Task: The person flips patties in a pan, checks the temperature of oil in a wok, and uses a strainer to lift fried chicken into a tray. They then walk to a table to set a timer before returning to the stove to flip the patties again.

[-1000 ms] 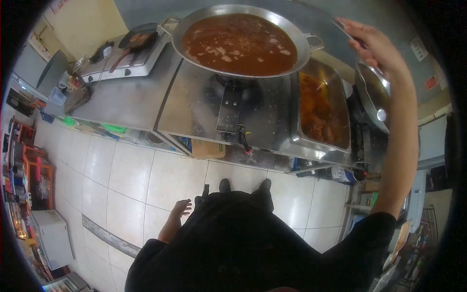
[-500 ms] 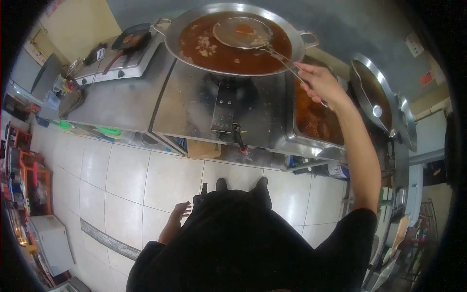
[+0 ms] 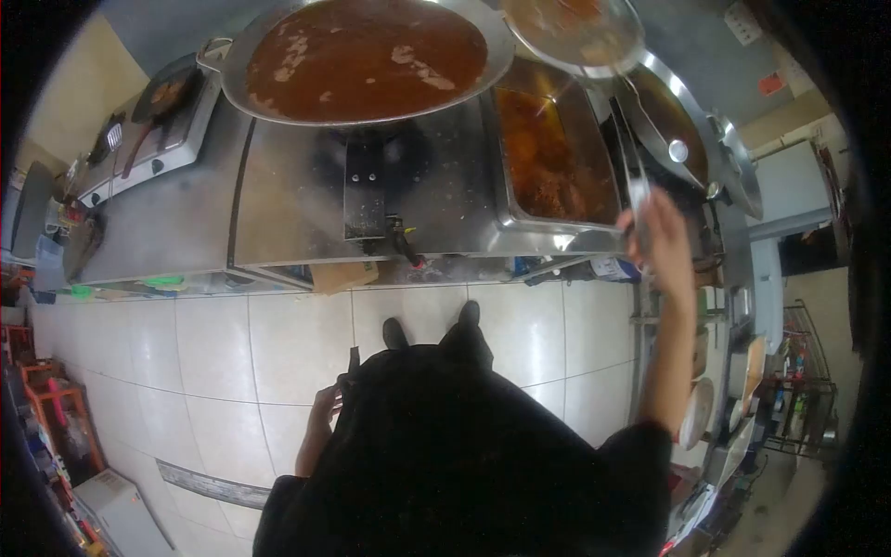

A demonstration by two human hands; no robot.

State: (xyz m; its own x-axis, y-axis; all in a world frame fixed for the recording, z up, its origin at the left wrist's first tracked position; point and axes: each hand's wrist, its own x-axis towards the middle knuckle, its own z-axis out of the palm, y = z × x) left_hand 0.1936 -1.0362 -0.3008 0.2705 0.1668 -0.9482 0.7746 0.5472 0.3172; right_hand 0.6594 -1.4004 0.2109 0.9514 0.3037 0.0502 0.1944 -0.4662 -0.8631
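My right hand is wrapped round the long handle of a round mesh strainer, slightly smeared by motion. Some reddish-brown food shows in the mesh. The strainer is raised at the right rim of a wide metal wok, above the back of a rectangular metal tray. Reddish-brown liquid with pale floating bits fills much of the wok. In the tray lies orange-brown, oily food. My left hand hangs low beside my body, fingers loosely apart, holding nothing visible.
Right of the tray stands another large pan with a ladle across it. At left, a white stove carries a dark frying pan and a slotted turner. A burner valve juts from the steel counter's front.
The strainer has been lifted from the liquid and moved right, beyond the wok's rim. My right hand has drawn back and lower. The whole view has shifted right.
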